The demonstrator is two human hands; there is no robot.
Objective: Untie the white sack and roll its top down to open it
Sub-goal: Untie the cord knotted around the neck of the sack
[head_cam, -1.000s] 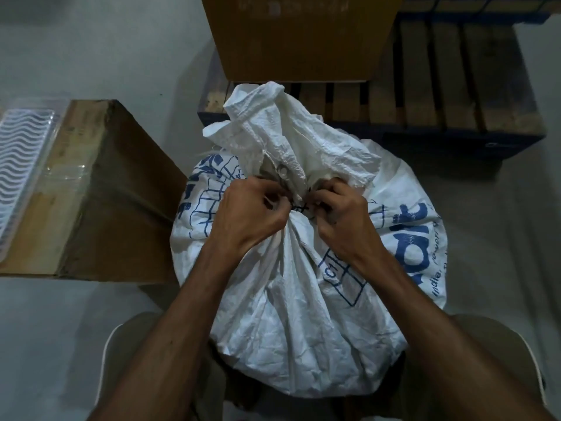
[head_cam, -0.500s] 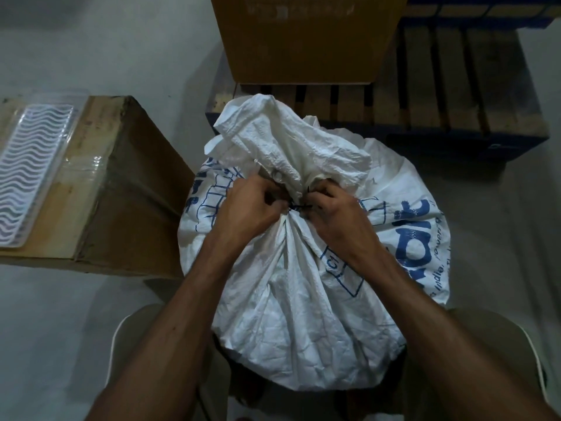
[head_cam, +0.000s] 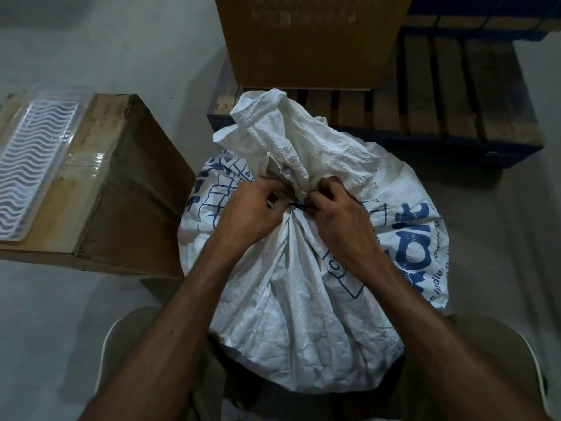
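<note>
Hands, left (head_cam: 252,217) and right (head_cam: 340,220), pinch dark tie (head_cam: 299,205) on "India"-printed white sack (head_cam: 303,299).

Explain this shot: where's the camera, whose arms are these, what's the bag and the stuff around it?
There is no machine here: a person wears one wide-angle camera on the head, looking down at their own arms. The left hand and right hand both pinch at the dark tie cinching the neck of a white sack with blue print, which is still tied shut. To the left stands a cardboard box with a clear plastic tray on top. Beyond the sack is a wooden pallet carrying another box.
</note>
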